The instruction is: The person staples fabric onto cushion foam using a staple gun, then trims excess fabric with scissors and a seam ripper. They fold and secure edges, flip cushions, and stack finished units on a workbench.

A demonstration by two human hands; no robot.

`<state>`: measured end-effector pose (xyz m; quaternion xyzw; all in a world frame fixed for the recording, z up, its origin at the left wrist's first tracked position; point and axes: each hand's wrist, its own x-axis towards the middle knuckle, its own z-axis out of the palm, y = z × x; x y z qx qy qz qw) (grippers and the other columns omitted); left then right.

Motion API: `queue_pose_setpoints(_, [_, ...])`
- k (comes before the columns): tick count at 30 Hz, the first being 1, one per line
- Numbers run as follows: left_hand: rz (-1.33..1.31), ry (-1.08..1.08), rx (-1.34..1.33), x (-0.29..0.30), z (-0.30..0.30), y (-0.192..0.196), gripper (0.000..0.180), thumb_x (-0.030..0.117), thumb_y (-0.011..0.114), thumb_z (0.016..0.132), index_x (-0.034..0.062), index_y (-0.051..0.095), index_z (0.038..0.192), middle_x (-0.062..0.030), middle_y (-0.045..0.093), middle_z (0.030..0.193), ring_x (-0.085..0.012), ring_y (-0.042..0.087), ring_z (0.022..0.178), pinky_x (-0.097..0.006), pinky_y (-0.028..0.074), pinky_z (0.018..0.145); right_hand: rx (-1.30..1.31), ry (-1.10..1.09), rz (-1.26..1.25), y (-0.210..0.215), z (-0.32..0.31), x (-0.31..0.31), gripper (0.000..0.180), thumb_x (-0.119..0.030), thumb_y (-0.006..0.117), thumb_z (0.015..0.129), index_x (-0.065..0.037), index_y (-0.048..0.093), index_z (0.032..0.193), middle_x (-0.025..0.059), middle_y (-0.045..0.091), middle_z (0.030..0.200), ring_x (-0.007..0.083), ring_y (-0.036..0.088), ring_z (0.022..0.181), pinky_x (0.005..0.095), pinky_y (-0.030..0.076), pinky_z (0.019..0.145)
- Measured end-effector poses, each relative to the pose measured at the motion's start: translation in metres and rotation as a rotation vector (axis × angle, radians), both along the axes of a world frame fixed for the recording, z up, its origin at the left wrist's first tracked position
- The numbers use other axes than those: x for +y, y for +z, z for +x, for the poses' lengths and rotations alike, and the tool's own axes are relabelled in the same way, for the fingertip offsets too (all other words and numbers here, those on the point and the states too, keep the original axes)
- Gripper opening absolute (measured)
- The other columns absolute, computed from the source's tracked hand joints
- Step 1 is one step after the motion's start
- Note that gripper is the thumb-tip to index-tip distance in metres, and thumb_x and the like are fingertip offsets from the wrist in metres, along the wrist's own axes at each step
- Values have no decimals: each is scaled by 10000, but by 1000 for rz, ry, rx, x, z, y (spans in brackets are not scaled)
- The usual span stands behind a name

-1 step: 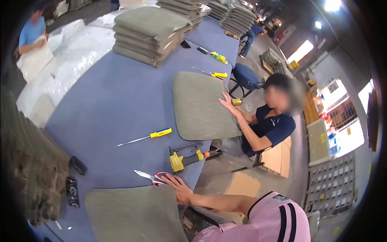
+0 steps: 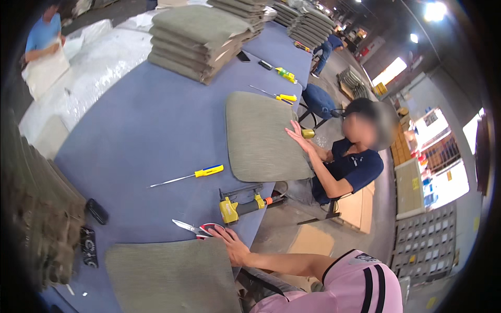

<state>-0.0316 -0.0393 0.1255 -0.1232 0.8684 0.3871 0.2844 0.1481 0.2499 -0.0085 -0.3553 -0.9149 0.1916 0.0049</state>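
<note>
My right hand (image 2: pixel 235 249) reaches in from the lower right, palm down, fingers stretched out at the red-and-black handles of a pair of scissors (image 2: pixel 197 229). The blades lie flat on the table, pointing left. Just below the hand is a grey-green upholstered seat pad (image 2: pixel 169 274), its upper right edge next to my wrist. Above the scissors lies a yellow-and-black staple gun (image 2: pixel 237 206) with a hose fitting. Farther up, a screwdriver (image 2: pixel 194 175) with a yellow-and-blue handle lies on the tabletop. My left hand is out of view.
A co-worker (image 2: pixel 347 161) in dark blue handles another seat pad (image 2: pixel 263 141). Stacked pads (image 2: pixel 193 44) stand at the back; another pile (image 2: pixel 47 219) is at left, near two black objects. More screwdrivers (image 2: pixel 279 96) lie on the blue table (image 2: pixel 130 135), beyond which is a plastic-covered surface (image 2: pixel 94 70).
The view has shifted very slightly. My right hand stays at the scissors, and the co-worker's hands look the same on the pad.
</note>
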Motion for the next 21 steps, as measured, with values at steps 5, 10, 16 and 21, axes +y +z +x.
queue_pose_setpoints(5, [184, 170, -64, 47, 5, -64, 893, 587, 530, 1061, -104, 327, 1589, -397, 495, 1507, -524, 538, 1369, -546, 460, 1139, -13, -7, -124, -13, -11, 20, 1133, -340, 885, 669, -210, 380, 1675, 172, 204, 1781, 394, 140, 1656, 608, 194, 1289])
queue_pose_setpoints(10, [314, 297, -54, 58, 14, -114, 878, 570, 566, 1049, -66, 332, 1607, -357, 489, 1536, -492, 536, 1381, -532, 458, 1142, -46, -20, -136, -22, -15, 17, 1103, -329, 891, 660, -171, 422, 1646, 179, 196, 1784, 398, 150, 1654, 609, 185, 1286])
queue_pose_setpoints(16, [493, 445, 5, 43, 55, -151, 867, 550, 610, 1035, -21, 338, 1628, -309, 482, 1571, -453, 535, 1395, -515, 456, 1144, 94, 24, -80, -23, -4, 17, 1054, -299, 859, 661, -94, 455, 1613, 215, 214, 1772, 421, 198, 1632, 618, 207, 1267])
queue_pose_setpoints(21, [674, 572, 127, 4, 96, -158, 863, 533, 646, 1023, 16, 344, 1645, -269, 477, 1600, -421, 534, 1407, -500, 454, 1147, 259, 85, 126, -34, 6, 9, 968, -276, 828, 696, -70, 489, 1579, 241, 279, 1741, 448, 252, 1601, 623, 250, 1247])
